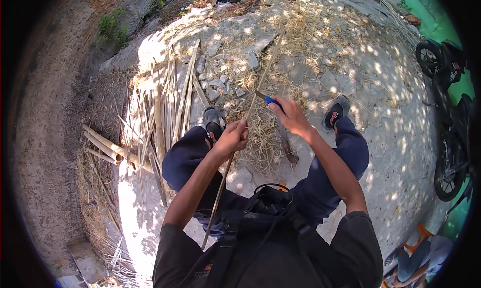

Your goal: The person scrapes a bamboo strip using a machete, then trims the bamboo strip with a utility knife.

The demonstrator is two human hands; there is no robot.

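Note:
A long thin bamboo strip [220,192] slants from beside my lap, up past my left knee and out over the ground ahead. My left hand [233,136] is closed around it near the middle. In my right hand [291,116] is a knife [270,100] with a blue handle. Its dark blade points left and meets or nearly meets the strip, just beyond my left fist; exact contact is hard to tell. Pale curly bamboo shavings [265,142] lie heaped between my feet. Among them rests a dark long-handled tool [287,149], partly hidden by my right hand.
Split bamboo slats [159,112] lie piled on the left, with round bamboo poles [107,147] beside them. Broken stones [218,82] are scattered ahead of my left shoe [214,120]. A black motorcycle [448,137] stands by the green wall at right. Another person [418,258] sits at lower right.

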